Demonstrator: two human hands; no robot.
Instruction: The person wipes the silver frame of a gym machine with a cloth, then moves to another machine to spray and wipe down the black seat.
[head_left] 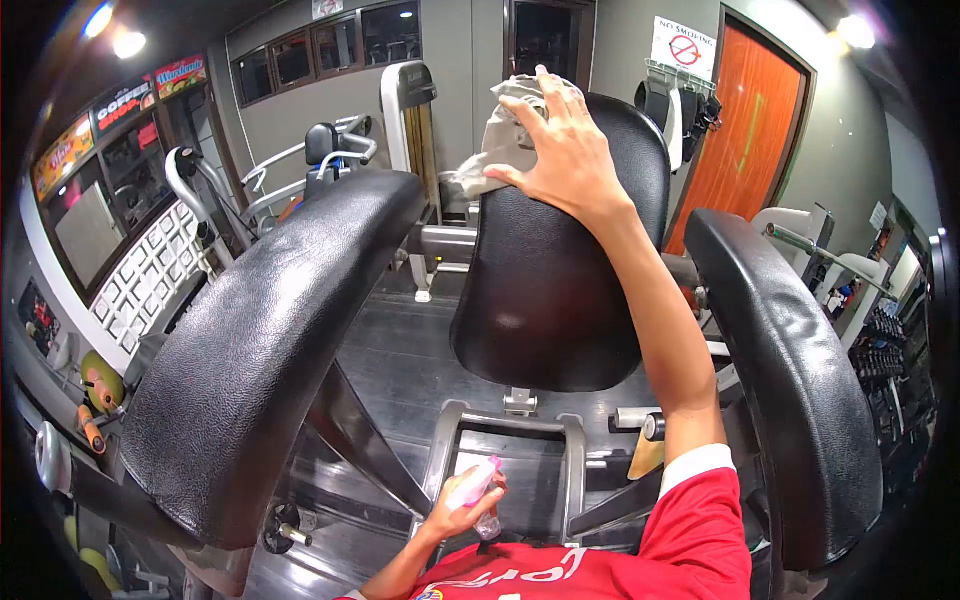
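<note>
My right hand [565,150] is high up on the black padded backrest [555,290], fingers spread over a crumpled light grey cloth [508,140] that lies against the pad's upper left part. Low in the view, close to my red shirt, my left hand [465,510] has its fingers wrapped round a small white and pink bottle [474,483]. Part of the bottle is hidden behind the fingers.
Large black arm pads flank the backrest, one on the left [270,350] and one on the right [790,380]. A grey metal frame [510,420] stands below. Behind are other gym machines [408,120], an orange door [745,120] and a dumbbell rack [880,345].
</note>
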